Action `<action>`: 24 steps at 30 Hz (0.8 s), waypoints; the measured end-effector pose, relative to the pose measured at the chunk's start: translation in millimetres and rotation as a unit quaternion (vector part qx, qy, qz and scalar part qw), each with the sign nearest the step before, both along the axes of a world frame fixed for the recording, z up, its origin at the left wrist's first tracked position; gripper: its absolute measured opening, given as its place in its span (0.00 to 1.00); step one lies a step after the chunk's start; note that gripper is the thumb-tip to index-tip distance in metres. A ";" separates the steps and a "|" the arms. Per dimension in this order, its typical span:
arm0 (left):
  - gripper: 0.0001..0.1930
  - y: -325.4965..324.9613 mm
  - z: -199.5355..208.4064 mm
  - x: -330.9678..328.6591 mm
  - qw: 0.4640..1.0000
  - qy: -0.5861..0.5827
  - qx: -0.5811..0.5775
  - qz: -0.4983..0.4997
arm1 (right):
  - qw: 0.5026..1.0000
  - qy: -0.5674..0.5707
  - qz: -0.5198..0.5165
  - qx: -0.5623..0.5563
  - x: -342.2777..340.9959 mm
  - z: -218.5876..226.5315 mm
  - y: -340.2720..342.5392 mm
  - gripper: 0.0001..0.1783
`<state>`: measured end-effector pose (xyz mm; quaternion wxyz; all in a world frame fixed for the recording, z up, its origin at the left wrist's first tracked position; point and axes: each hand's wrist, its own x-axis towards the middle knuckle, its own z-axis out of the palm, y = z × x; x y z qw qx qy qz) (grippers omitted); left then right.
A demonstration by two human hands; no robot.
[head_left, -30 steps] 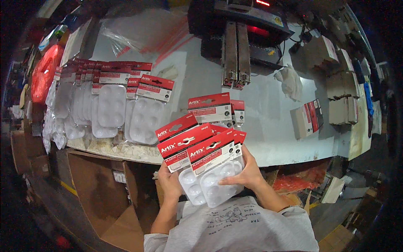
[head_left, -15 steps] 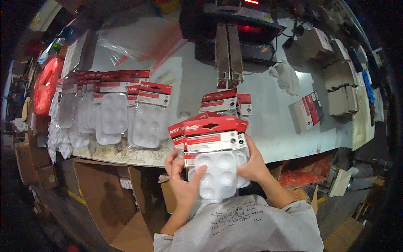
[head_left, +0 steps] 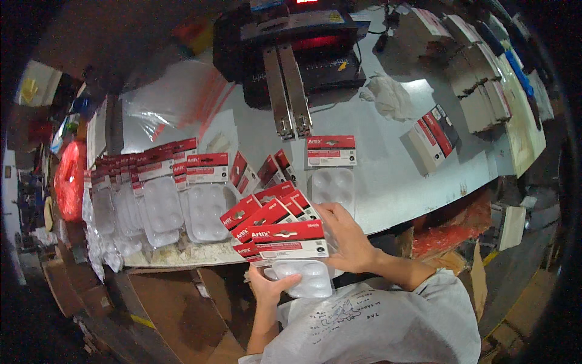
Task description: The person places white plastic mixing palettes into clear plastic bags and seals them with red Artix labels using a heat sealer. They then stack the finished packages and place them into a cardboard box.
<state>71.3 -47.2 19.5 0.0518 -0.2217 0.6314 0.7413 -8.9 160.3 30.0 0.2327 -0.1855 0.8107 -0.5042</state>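
Left hand point(head_left: 267, 285): thumb on the front palette pack point(head_left: 306, 276)
Right hand point(head_left: 347, 246): holds fanned packs point(head_left: 268, 216) at their right
Table point(head_left: 388, 188): overlapping packs point(head_left: 162, 206) at left

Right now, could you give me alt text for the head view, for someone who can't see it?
A person's left hand and right hand hold fanned white palette packs with red-and-white cards at the edge of a table. More packs lie to the left; a dark machine stands at the back.

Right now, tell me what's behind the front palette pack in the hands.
Behind the front palette pack, more packs fan out, only their red tops clearly showing. Their lower parts are mostly covered, so I can't count them.
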 end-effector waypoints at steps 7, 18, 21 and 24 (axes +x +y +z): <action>0.43 11.4 -18.3 2.6 0.983 0.001 0.173 0.069 | 0.988 -0.008 -0.054 -0.144 7.5 -4.1 -6.8 0.44; 0.46 -11.6 -7.0 11.3 0.980 0.155 0.115 -0.054 | 0.980 0.056 0.170 -0.088 -3.2 29.9 -3.0 0.70; 0.48 -24.9 8.0 5.3 0.962 0.191 0.023 -0.195 | 0.959 0.100 0.218 -0.152 -9.9 54.1 -5.3 0.83; 0.48 -49.9 4.5 -29.9 0.958 0.173 -0.057 -0.222 | 0.956 0.133 0.179 -0.188 -29.6 56.4 -20.1 0.84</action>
